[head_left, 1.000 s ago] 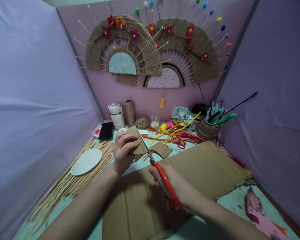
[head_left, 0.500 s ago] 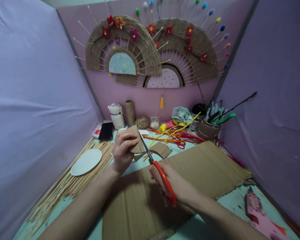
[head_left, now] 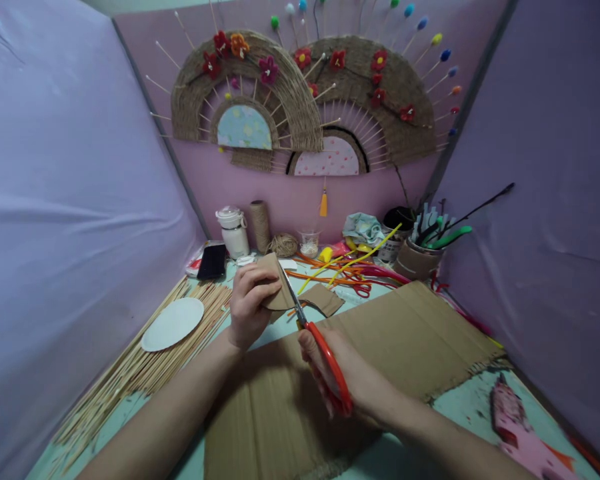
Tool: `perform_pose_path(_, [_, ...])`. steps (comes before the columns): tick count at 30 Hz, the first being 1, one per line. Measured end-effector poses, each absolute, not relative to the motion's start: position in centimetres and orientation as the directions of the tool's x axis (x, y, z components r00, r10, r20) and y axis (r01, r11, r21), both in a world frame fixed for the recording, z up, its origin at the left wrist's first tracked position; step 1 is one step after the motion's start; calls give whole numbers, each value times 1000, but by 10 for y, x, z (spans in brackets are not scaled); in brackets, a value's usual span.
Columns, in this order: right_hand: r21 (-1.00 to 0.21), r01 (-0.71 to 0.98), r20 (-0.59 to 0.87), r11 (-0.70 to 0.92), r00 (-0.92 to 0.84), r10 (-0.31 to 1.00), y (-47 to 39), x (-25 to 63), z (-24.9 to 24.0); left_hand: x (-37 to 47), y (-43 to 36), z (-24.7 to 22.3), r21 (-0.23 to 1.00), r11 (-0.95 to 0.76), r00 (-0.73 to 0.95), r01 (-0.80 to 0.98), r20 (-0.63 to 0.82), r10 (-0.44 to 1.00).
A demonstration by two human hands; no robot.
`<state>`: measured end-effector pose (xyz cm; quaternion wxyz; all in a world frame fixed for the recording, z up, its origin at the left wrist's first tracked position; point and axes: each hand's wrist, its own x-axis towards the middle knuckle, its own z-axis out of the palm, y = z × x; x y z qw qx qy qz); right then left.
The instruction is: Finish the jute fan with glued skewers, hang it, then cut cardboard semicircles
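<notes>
My left hand (head_left: 253, 300) grips a small piece of cardboard (head_left: 279, 291), fingers over its face, held up above the table. In my right hand (head_left: 330, 363) is a pair of scissors (head_left: 334, 363) with red handles, its blades pointing up and away from me along the right edge of that piece. Whether the blades have cardboard between them I cannot tell. Just behind them lies a curved cardboard offcut (head_left: 323, 300). Beneath both hands spreads a large cardboard sheet (head_left: 390, 340).
Thin wooden sticks (head_left: 130, 363) lie at the left under a white paper disc (head_left: 173, 324). Orange and yellow pipe cleaners (head_left: 350, 270) are scattered behind. A white jar (head_left: 233, 233), twine ball (head_left: 283, 245) and tool can (head_left: 420, 257) stand at the back; a pink glue gun (head_left: 517, 427) lies right.
My left hand and the cardboard piece have shifted slightly right, closer to the scissor blades. The right hand and scissors have hardly moved.
</notes>
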<state>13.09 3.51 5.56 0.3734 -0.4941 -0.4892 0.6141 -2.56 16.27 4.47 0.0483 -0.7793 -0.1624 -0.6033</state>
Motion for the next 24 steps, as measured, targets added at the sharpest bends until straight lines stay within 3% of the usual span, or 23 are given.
perform_pose_path(2, [-957,-59,-260,-283,-252,932,36,130,56,-24,164,46,238,-933,119,270,953,277])
perform_pose_path(5, [-936,-174,-260,-308,-253,932,41,129,52,-20,168,49,509,-853,-97,112,860,500])
perform_pose_path(8, [-933,-189,-263,-305,-219,940,47,132,46,-19,170,57,738,-656,-200,-158,627,753])
perform_pose_path(10, [-944,-157,-256,-289,-202,945,50,135,44,-19,170,63,819,-452,-185,-353,413,892])
perform_pose_path(14, [-978,-59,-187,-202,-190,964,52,141,45,-21,166,75,829,-150,-80,-539,127,989])
perform_pose_path(24, [-995,-79,-66,-64,14,998,70,148,34,-20,163,79,798,205,159,-567,-139,978])
